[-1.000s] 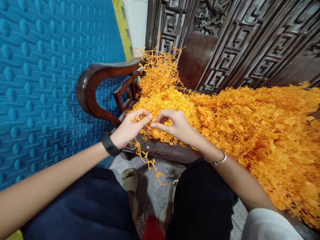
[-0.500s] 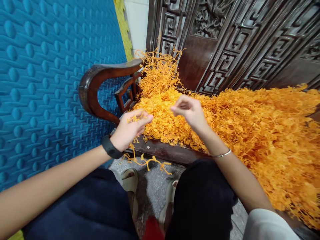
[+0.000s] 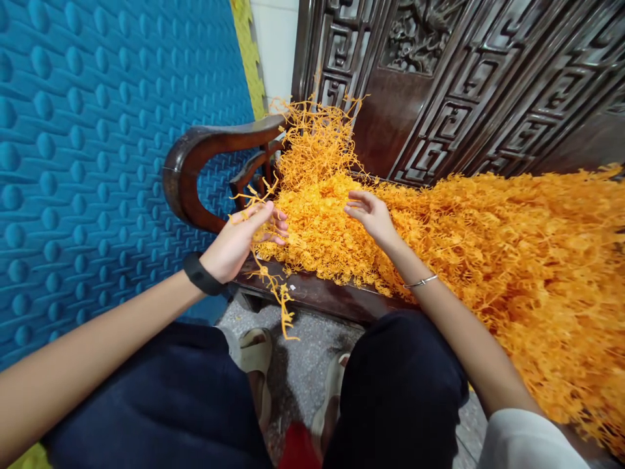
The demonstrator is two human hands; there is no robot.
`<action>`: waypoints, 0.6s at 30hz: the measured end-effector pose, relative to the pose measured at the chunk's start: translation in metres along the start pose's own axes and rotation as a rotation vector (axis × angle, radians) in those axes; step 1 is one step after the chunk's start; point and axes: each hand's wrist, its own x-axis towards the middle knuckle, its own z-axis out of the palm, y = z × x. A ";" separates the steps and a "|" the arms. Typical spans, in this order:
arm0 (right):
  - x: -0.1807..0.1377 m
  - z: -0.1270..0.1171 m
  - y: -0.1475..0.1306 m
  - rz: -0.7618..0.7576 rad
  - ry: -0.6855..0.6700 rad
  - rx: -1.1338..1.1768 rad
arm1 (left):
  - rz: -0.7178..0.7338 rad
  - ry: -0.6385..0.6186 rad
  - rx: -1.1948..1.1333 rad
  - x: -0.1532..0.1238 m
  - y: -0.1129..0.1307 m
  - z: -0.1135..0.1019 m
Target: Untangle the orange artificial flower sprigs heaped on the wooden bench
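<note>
A big heap of tangled orange plastic strands (image 3: pixel 488 241) covers the seat of a dark carved wooden bench (image 3: pixel 317 296). My left hand (image 3: pixel 239 241), with a black band on its wrist, is closed on a branched orange strand (image 3: pixel 273 286) that hangs down past the bench's front edge. My right hand (image 3: pixel 372 213), with a thin bracelet on its wrist, hovers over the left end of the heap, fingers spread and nothing in them.
A curved wooden armrest (image 3: pixel 195 163) stands just left of my left hand. A blue padded wall (image 3: pixel 88 143) fills the left side. The bench's carved back (image 3: pixel 439 85) rises behind the heap. My knees and sandalled feet (image 3: pixel 254 358) rest on grey floor.
My right hand drew away from my left hand, rose over the heap and spread its fingers. My left hand lifted slightly with the strand, whose hanging end swung.
</note>
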 end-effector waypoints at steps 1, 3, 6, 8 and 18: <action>-0.004 0.000 -0.006 -0.011 -0.023 0.002 | -0.002 -0.002 -0.004 0.000 -0.001 0.001; -0.016 0.002 -0.023 -0.047 -0.113 0.003 | -0.014 -0.007 -0.006 0.001 -0.002 0.003; -0.039 0.014 -0.054 -0.099 -0.315 -0.014 | -0.027 -0.007 -0.022 0.001 -0.003 0.006; -0.053 0.026 -0.068 -0.112 -0.397 -0.070 | -0.029 -0.016 -0.034 0.001 -0.004 0.008; -0.060 0.046 -0.073 -0.051 -0.480 0.055 | -0.024 -0.053 0.158 -0.006 0.004 0.013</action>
